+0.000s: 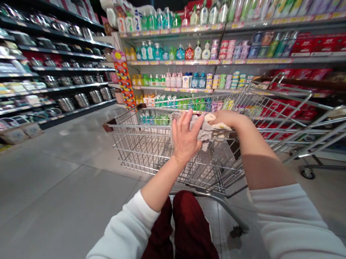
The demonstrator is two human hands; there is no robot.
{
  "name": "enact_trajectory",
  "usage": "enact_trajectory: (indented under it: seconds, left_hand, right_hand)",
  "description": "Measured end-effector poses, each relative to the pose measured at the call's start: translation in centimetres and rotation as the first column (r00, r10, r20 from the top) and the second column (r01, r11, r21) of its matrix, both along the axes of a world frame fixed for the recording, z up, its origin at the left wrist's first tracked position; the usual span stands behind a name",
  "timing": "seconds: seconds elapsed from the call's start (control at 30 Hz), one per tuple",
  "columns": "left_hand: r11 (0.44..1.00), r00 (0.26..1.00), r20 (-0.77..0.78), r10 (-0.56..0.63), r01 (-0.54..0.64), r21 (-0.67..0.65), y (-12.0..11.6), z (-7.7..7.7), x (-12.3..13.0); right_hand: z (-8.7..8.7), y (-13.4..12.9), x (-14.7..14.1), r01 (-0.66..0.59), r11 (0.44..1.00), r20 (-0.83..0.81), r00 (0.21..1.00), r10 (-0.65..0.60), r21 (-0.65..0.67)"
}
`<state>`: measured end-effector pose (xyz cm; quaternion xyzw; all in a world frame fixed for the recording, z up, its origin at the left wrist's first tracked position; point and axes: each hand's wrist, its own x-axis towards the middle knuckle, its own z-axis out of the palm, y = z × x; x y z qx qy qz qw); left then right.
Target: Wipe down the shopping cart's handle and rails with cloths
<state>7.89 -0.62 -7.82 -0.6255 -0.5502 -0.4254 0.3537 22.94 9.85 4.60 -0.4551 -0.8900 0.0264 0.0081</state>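
Observation:
A wire shopping cart (159, 144) stands right in front of my knees. My left hand (185, 137) is at its near rim, back of the hand towards me, with its thumb apart from the fingers. A fluffy grey cloth (205, 135) is held under that hand and bunches out past the thumb. Just to the right, my right hand (226, 118) bends over the rim with its fingers closed on a cream cloth (221, 126) with yellowish patches. The right fingertips are partly hidden by the hand and cloth.
Another cart (323, 135) stands at the right with a whitish cloth (343, 111) on it. Shelves of soap bottles (181, 52) rise behind. Metal pots (81, 100) fill shelving at the left. A cart caster (237, 231) sits near my right leg.

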Motion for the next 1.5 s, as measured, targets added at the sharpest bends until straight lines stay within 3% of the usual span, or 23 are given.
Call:
enact_trajectory:
  seconds: [0.23,0.37,0.5,0.57,0.63,0.7,0.87,0.93,1.0,1.07,1.2,1.4,1.5]
  left_hand:
    - [0.982,0.973,-0.225,-0.042,-0.001,-0.187,-0.3,-8.3,-1.3]
    - [0.982,0.942,-0.322,-0.095,0.036,-0.183,-1.4,-12.0,-2.4]
    - [0.974,0.952,-0.293,-0.086,0.019,-0.227,-2.5,-15.2,-2.7]
    - [0.955,0.962,-0.254,-0.099,0.02,-0.297,-3.0,-15.5,-2.8]
    - [0.942,0.972,-0.2,-0.123,0.051,-0.332,-3.5,-14.5,-2.9]
    - [0.956,0.983,-0.122,-0.14,0.102,-0.274,-3.6,-12.2,-2.6]
    - [0.985,0.987,-0.03,-0.159,0.16,0.062,-2.4,-4.1,0.2]
    - [0.99,0.991,-0.04,-0.131,0.133,0.046,-1.5,-1.9,1.6]
    - [0.994,0.989,-0.1,-0.11,0.109,-0.018,-0.6,-1.2,2.7]
    - [0.995,0.979,-0.181,-0.09,0.082,-0.05,0.1,-2.1,3.1]
    - [0.992,0.96,-0.271,-0.064,0.033,-0.121,0.4,-6.2,2.3]
    - [0.946,0.931,-0.344,-0.121,0.003,-0.325,-2.3,-13.0,-0.3]
    - [0.906,0.929,-0.343,-0.139,-0.021,-0.423,-4.0,-15.0,-1.4]
  right_hand:
    - [0.0,0.0,-0.5,-0.03,0.999,0.033,0.999,0.03,0.016]
    - [-0.4,0.8,-0.4,-0.072,0.997,0.051,0.996,0.07,0.041]
    - [-0.5,0.9,-0.3,-0.083,0.996,0.067,0.994,0.081,0.04]
    - [-0.3,0.5,-0.4,-0.085,0.995,0.083,0.993,0.08,0.05]
    - [-0.1,0.0,-0.6,-0.103,0.993,0.113,0.989,0.095,0.065]
    - [0.1,-0.5,-0.7,-0.124,0.99,0.129,0.985,0.114,0.067]
    - [0.4,-0.8,-1.0,-0.035,0.999,0.09,0.995,0.031,0.04]
    - [0.4,-0.7,-1.1,-0.032,0.998,0.1,0.995,0.027,0.05]
    - [0.4,-0.6,-1.3,-0.044,0.997,0.126,0.991,0.035,0.068]
    - [0.3,-0.6,-1.5,-0.037,0.996,0.143,0.989,0.026,0.078]
    - [0.1,-0.6,-1.8,-0.028,0.996,0.103,0.994,0.02,0.082]
    - [-0.2,-0.3,-1.8,-0.053,0.996,0.058,0.997,0.048,0.073]
    - [-0.2,-0.3,-1.9,-0.053,0.995,0.071,0.996,0.047,0.084]
